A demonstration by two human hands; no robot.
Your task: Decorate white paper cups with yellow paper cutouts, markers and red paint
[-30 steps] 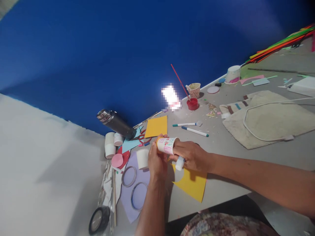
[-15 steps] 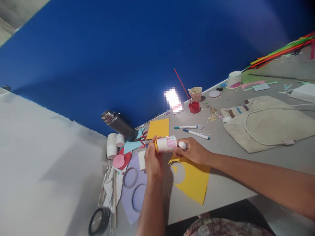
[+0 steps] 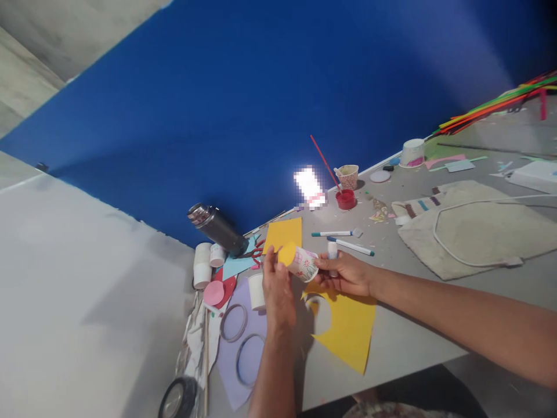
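Two hands hold one cup (image 3: 303,264) above a yellow sheet (image 3: 348,328). The left hand (image 3: 277,290) grips its yellow-capped end; the right hand (image 3: 346,273) grips the rim end and a glue stick (image 3: 332,251).

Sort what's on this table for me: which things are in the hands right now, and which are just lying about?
In hand:
left hand and right hand holding the decorated paper cup
yellow disc at the cup's end
glue stick in the right hand
cut yellow sheet beneath

Lying about:
cloth bag
two markers
red paint pot
dark flask
tape roll
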